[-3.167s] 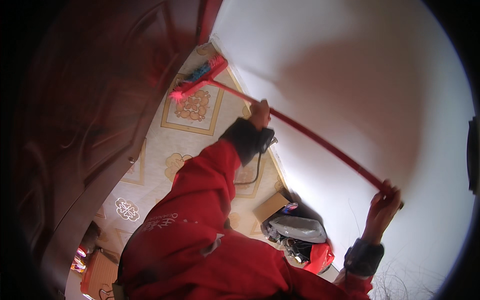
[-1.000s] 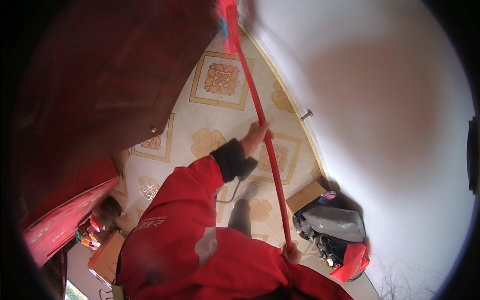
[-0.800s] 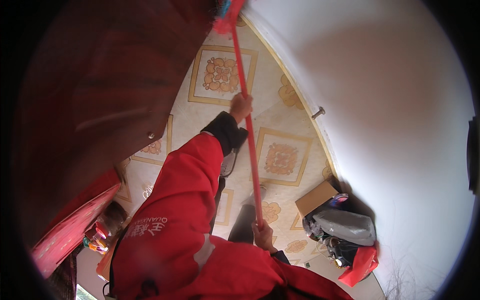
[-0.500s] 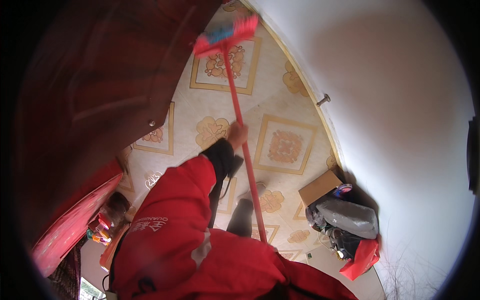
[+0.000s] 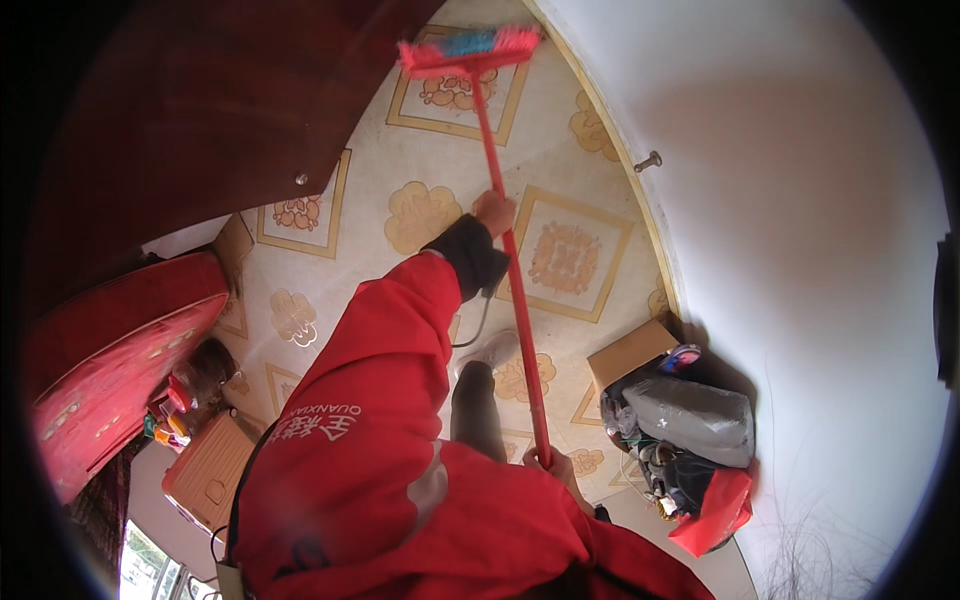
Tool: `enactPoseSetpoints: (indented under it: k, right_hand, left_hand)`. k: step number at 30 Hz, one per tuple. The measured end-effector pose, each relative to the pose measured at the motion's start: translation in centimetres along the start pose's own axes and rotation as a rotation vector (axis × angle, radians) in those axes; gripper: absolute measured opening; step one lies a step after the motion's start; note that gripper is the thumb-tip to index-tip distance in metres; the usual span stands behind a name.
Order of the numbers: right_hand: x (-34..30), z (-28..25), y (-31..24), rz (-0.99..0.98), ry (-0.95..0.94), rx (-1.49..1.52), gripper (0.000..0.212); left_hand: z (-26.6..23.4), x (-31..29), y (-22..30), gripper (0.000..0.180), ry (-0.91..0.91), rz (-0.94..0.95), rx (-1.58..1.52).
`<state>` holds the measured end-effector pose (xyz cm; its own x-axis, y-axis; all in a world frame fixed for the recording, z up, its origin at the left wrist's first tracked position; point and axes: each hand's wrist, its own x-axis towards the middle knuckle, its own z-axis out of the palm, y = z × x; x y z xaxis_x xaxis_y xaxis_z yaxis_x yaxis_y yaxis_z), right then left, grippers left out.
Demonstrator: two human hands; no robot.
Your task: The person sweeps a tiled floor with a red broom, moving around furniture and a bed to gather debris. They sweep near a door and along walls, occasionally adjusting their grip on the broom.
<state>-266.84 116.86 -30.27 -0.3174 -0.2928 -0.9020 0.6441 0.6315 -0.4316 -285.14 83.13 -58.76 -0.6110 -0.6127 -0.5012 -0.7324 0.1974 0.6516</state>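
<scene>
A red broom [image 5: 520, 310] with pink and blue bristles spans the middle of the view. Its head lies at the top, on the patterned floor [image 5: 550, 160]. My left hand [image 5: 494, 213], in a red sleeve with a black cuff, is wrapped round the handle about midway along. Close to my body, my right hand [image 5: 562, 470] is closed round the handle's near end, partly hidden by the red jacket. One of my feet [image 5: 497, 350] shows just left of the handle.
A dark red wooden panel [image 5: 200, 130] fills the upper left. Along the right runs a white wall [image 5: 770, 250] with a metal door stop [image 5: 648, 160]. At its foot sit a cardboard box [image 5: 630, 355], a grey wrapped bundle [image 5: 690, 418] and a red bag [image 5: 715, 512]. An orange case [image 5: 210, 470] stands lower left.
The broom head has shifted slightly right and upward, and my left hand has moved forward with the handle. My right hand has come into view at the near end.
</scene>
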Motion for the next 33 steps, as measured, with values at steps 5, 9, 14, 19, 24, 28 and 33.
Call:
enactPoseSetpoints:
  k: [5,9,14,19,24,28,33]
  right_hand:
    - [-6.5,-2.2,5.7,0.123,0.059,-0.159,0.014]
    - [-11.9,-3.6,9.3,0.135,0.108,-0.279,0.015]
    - [-10.5,-2.8,6.2,-0.044,0.173,-0.378,0.017]
    - [-1.4,1.1,4.6,-0.056,0.149,-0.268,0.021]
    - [-4.9,2.5,13.0,0.367,0.136,0.729,0.017]
    - [-9.4,-0.5,11.5,0.171,0.129,-0.049,0.017]
    - [-6.7,-0.3,2.4,-0.158,0.167,-0.317,0.018]
  left_hand:
    - [2.3,-12.2,-7.6,0.026,-0.084,-0.135,-0.038]
    - [2.0,-22.5,-7.7,0.024,-0.123,-0.398,-0.184]
    - [-0.4,-18.2,-1.2,0.026,-0.122,-0.128,-0.205]
    - [-1.3,-5.0,0.0,0.037,0.077,0.043,-0.054]
    - [1.1,-12.0,-5.5,0.025,-0.440,0.044,0.250]
    - [1.6,-18.8,-1.9,0.027,-0.203,-0.170,-0.183]
    - [-2.7,-12.5,7.8,0.027,-0.027,0.081,-0.147]
